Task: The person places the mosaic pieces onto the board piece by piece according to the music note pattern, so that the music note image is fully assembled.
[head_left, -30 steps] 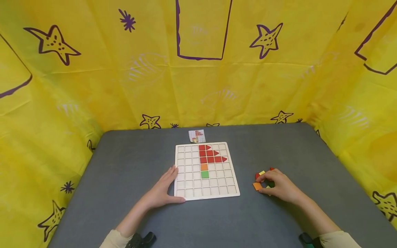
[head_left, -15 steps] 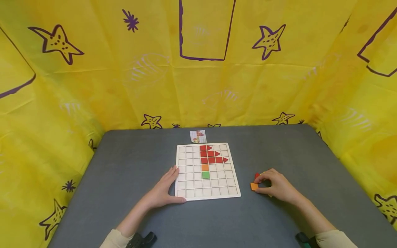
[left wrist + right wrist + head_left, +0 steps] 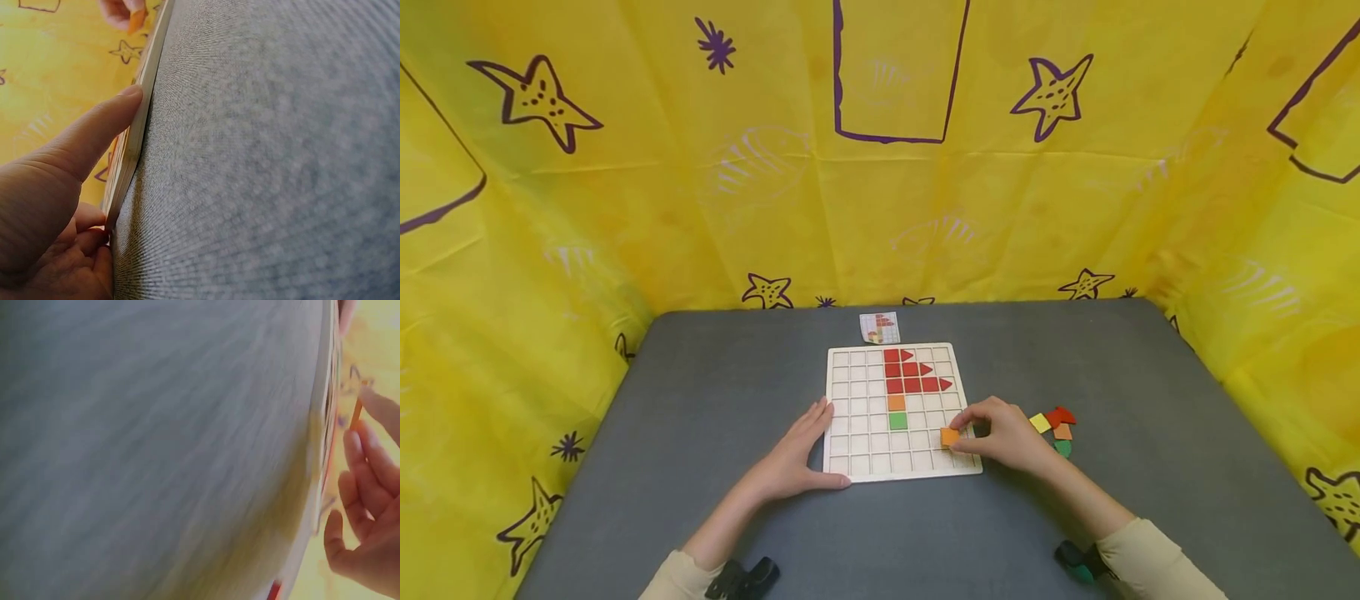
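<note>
My right hand point(image 3: 1003, 435) pinches an orange square tile point(image 3: 949, 437) between thumb and fingertips, over the right part of the white gridded board point(image 3: 857, 450). In the right wrist view the tile point(image 3: 357, 414) is seen edge-on, apart from the board. My left hand point(image 3: 786, 467) rests at the board's near left corner. Its straight thumb point(image 3: 100, 128) touches the front edge, and the fingers lie along the left side. On the board are rows of red squares ending in red triangles point(image 3: 945, 384), with an orange square point(image 3: 897, 402) and a green square point(image 3: 898, 421) below them.
Right of the board lie loose pieces: a yellow tile point(image 3: 1040, 423), red pieces point(image 3: 1060, 417), an orange tile point(image 3: 1062, 432) and a green piece point(image 3: 1063, 448). A small printed card point(image 3: 880, 327) lies behind the board on the grey table point(image 3: 737, 375). Yellow cloth point(image 3: 700, 217) surrounds the table.
My right hand has lifted the orange tile from the loose pieces and carried it left over the board, uncovering the pile. The left hand stays at the board's corner.
</note>
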### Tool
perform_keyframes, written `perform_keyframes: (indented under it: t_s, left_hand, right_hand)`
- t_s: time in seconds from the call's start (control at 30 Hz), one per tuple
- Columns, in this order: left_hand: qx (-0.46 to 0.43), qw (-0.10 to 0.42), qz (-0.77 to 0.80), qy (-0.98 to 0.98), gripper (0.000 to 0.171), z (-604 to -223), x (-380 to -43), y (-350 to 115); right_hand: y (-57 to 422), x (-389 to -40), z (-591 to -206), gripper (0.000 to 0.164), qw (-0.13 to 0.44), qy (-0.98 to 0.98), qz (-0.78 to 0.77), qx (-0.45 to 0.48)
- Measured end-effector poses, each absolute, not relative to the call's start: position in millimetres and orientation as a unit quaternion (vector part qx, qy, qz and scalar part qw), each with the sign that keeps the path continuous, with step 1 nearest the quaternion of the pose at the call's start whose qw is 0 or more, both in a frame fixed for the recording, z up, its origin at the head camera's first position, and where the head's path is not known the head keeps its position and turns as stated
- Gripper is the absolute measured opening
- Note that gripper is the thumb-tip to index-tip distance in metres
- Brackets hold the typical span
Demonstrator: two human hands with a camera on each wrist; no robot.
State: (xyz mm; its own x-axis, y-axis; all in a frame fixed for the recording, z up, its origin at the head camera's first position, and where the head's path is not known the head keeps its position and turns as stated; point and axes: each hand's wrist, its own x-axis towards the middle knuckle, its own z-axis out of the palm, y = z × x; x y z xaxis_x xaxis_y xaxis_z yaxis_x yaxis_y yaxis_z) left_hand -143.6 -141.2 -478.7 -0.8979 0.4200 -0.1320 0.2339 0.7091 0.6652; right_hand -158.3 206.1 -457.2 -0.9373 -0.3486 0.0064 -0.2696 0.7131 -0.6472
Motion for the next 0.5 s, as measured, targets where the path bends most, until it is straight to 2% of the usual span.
perform_keyframes:
  t_s: [0.27, 0.5]
  left_hand:
    - [0.178, 0.138, 0.334, 0.915, 0.114, -478.2, -145.0, -141.4]
    - [0.184, 0.14, 0.337, 0.913, 0.114, -478.4, -144.4, -141.8]
  right_hand:
    - [160.8, -167.2, -456.7, 0.02, 0.039, 0.924, -0.313, -0.217]
    - [140.9, -166.8, -458.9, 0.023, 0.002, 0.931, -0.269, -0.245]
